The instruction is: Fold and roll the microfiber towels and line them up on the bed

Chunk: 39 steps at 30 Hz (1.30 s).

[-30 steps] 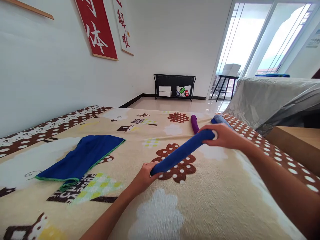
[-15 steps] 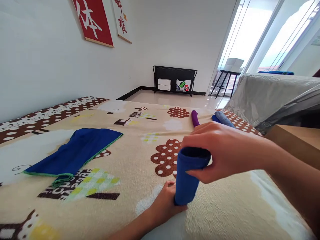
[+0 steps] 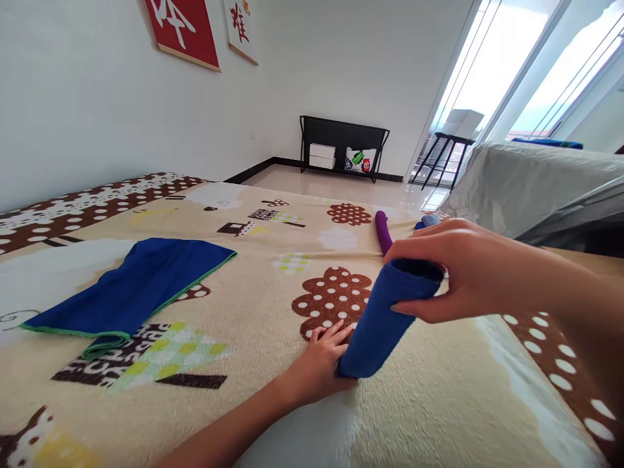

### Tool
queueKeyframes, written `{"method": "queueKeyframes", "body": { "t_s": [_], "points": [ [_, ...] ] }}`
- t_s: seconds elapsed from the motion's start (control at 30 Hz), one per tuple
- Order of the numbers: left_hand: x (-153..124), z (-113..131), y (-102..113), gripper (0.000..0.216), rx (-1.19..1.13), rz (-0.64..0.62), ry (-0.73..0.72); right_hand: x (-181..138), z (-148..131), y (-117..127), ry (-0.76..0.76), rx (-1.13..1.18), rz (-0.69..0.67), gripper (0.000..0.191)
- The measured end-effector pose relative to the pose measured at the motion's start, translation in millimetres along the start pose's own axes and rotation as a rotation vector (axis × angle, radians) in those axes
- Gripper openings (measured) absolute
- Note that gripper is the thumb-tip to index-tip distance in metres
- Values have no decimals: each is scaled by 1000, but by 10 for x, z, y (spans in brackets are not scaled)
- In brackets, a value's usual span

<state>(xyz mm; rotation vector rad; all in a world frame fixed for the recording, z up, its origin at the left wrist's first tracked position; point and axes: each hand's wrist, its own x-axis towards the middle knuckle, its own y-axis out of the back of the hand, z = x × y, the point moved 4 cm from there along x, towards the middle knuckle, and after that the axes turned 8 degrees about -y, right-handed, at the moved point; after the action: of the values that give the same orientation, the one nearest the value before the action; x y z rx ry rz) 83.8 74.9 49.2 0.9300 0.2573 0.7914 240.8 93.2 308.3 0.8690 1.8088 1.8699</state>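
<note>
From where I sit, far from the scene, I look through the head camera and find the rolled blue cloth [image 3: 385,328] a little right of the centre of the frame. It is tilted, with its hollow upper end leaning to the right. My right hand [image 3: 458,270] holds this upper end, the thumb on the near side and the fingers bent around the far side. My left hand [image 3: 319,364] is at the lower end, in the lower middle of the frame. Its fingers are stretched forward and slightly apart; I cannot tell if it grips the roll or only touches it. Under both hands spreads the patterned blanket [image 3: 263,286].

In the left part of the frame lies a dark blue cloth [image 3: 141,283] with green edge, flat but folded at one corner. Right of the centre, beyond the roll, I see a purple roll [image 3: 383,231], and further right a light blue roll [image 3: 431,221], partly hidden by my right hand.
</note>
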Motion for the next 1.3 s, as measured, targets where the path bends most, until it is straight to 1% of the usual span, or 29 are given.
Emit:
{"method": "queueKeyframes", "body": {
  "t_s": [0.1,0.17,0.23,0.3,0.33,0.4,0.43,0.5,0.6,0.7,0.77,0.8,0.83,0.9,0.97,1.03,1.1,1.17,1.23,1.3],
  "points": [
    [17,-8,52,47,10,-20,13,97,114,54,-11,29,21,32],
    [47,-56,104,49,14,13,32,185,185,83,-14,49,25,36],
    [79,-149,125,46,15,73,56,285,254,70,-19,56,20,37],
    [101,-268,97,45,15,130,89,393,337,26,-20,67,-12,36],
    [105,-328,68,48,12,147,106,451,394,4,-22,82,-41,35],
    [103,-432,6,61,-1,166,130,583,574,-5,-41,104,-105,38],
    [97,-471,-16,68,-13,174,134,661,704,17,-57,97,-128,40],
    [80,-535,-32,78,-46,197,143,847,1048,114,-101,39,-147,49],
    [46,-606,-5,83,-94,233,183,1182,1696,324,-165,-98,-120,61],
    [29,-626,33,74,-120,229,190,1513,2270,486,-212,-215,23,61],
    [27,-614,53,67,-131,221,171,1673,2507,465,-269,-287,146,55],
    [26,-606,61,64,-134,217,165,1725,2574,391,-307,-332,193,52],
    [23,-601,67,62,-136,213,164,1756,2607,267,-343,-378,223,47],
    [10,-597,71,59,-136,203,171,1753,2585,-128,-380,-457,234,38],
    [-9,-601,75,55,-135,202,178,1661,2488,-684,-361,-482,197,29],
    [-26,-600,79,51,-129,202,176,1486,2368,-1312,-334,-471,144,22],
    [-28,-584,77,45,-115,198,167,1260,2252,-1904,-326,-462,97,20],
    [-11,-550,69,40,-98,194,153,1037,2147,-2365,-341,-450,74,22],
    [9,-511,70,36,-81,200,142,853,2057,-2645,-378,-439,87,24],
    [-7,-507,120,34,-48,216,136,694,1975,-2758,-420,-423,127,30]
  ]
}}
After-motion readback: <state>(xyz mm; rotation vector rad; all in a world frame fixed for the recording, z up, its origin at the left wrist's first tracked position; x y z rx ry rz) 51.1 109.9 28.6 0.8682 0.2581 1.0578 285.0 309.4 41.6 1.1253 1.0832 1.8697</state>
